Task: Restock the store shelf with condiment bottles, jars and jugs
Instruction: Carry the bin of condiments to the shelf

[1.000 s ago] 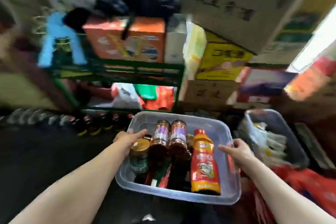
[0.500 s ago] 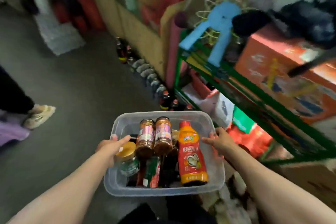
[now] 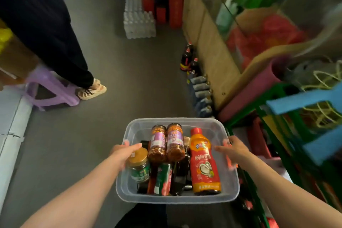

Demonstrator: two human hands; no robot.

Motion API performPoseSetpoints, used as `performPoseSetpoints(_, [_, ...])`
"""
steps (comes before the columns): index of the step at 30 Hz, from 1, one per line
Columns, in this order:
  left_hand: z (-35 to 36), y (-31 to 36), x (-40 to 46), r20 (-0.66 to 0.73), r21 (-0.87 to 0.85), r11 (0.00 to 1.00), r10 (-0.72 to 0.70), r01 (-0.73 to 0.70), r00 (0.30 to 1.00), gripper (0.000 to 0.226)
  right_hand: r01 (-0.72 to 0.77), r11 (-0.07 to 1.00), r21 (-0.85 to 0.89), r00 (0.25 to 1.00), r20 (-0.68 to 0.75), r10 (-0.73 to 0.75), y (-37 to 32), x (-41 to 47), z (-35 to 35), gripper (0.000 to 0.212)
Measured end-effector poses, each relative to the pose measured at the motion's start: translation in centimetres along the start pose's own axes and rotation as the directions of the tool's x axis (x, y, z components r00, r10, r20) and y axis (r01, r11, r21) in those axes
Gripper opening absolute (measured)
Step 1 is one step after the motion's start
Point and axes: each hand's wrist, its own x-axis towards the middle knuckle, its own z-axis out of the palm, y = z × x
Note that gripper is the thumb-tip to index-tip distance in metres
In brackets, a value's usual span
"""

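At tub side rims, left hand and right hand gripping; glass jars probably making load heavy, fragile

On the grey floor we see a lilac plastic stool beside another person's sandalled foot (dark trousers above). Farther off sits a shrink-wrapped pack of water bottles, and at right a blue stool rests on a green metal rack.
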Motion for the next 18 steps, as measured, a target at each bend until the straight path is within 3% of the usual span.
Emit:
performPoseSetpoints(10, [-0.7, 19.7, 11.6, -0.025, -0.03, 0.999, 0.021, -0.022, 0.999, 0.084, 0.006, 0.998, -0.062, 1.0, -0.006, -0.006, -18.5, 14.0, -3.5, 0.072])
performPoseSetpoints(18, [0.1, 36.7, 21.6, -0.049, -0.156, 0.988, 0.001, -0.009, 0.999, 0.087, 0.097, 0.992, -0.076, 0.993, 0.08, -0.091, -36.0, 29.7, -7.6, 0.069])
